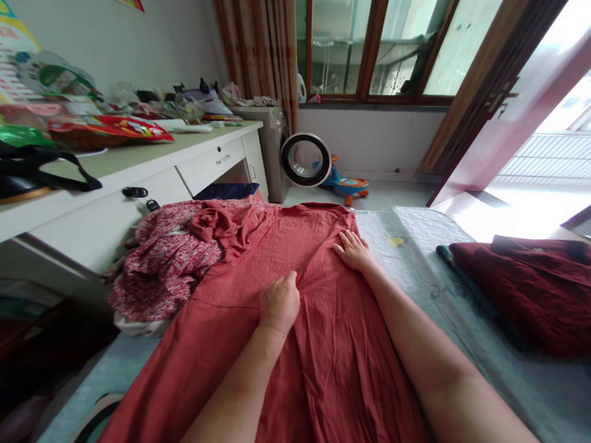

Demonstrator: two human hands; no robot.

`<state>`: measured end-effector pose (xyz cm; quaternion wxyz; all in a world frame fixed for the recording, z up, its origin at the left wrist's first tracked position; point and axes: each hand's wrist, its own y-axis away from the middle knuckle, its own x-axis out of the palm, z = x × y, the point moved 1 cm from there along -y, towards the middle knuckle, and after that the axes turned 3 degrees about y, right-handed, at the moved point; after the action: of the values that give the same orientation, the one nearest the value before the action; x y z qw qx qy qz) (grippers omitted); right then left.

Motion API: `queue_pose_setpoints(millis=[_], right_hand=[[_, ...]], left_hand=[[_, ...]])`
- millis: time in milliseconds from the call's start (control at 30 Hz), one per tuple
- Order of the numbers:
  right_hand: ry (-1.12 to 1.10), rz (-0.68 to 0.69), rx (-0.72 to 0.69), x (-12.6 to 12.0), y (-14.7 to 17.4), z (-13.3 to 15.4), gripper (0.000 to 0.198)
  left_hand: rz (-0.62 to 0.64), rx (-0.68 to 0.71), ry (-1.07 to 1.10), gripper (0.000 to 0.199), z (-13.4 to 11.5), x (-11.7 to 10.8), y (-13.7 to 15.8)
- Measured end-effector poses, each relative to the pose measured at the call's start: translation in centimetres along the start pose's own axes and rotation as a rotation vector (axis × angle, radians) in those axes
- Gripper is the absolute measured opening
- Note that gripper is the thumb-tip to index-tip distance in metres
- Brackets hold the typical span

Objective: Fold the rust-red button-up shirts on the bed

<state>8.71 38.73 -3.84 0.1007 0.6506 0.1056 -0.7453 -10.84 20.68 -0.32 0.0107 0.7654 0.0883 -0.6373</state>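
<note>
A long rust-red dress [272, 258] lies spread over the bed in front of me, its neckline end pointing away and a seam crossing its left part. My left hand [280, 303] is closed on the cloth near the middle, where folds run out from the fingers. Farther up, at the right edge of the dress, my right hand [353, 251] rests flat with its fingers stretched out. The dress's left sleeve [231, 224] is bunched against a crumpled red-and-white patterned garment [168, 264].
Dark red folded clothes [530, 289] are stacked on the right of the pale blue bed cover [406, 246]. Along the left stands a white desk [161, 184] with packets and clutter. Beyond are a washing machine with its round door [305, 160] open and a blue ride-on toy [344, 183].
</note>
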Motion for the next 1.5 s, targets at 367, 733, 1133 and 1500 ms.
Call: queue_pose_setpoints(millis=[367,733,1133,1500], right_hand=[[-0.13,-0.279,-0.197,-1.1,0.8,0.7,0.053],[-0.06,-0.048,-0.291,-0.2,0.3,1.6,0.061],[0.014,0.029,-0.128,0.0,-2.1,0.9,0.081],[0.038,-0.096,-0.013,0.2,-4.8,0.0,0.066]], left_hand=[[-0.15,0.427,0.247,0.041,-3.3,1.1,1.0],[0.076,0.387,0.133,0.077,-4.5,3.0,2.6],[0.121,0.357,0.16,0.083,-4.6,3.2,2.6],[0.162,0.344,0.151,0.084,-4.6,2.7,2.6]])
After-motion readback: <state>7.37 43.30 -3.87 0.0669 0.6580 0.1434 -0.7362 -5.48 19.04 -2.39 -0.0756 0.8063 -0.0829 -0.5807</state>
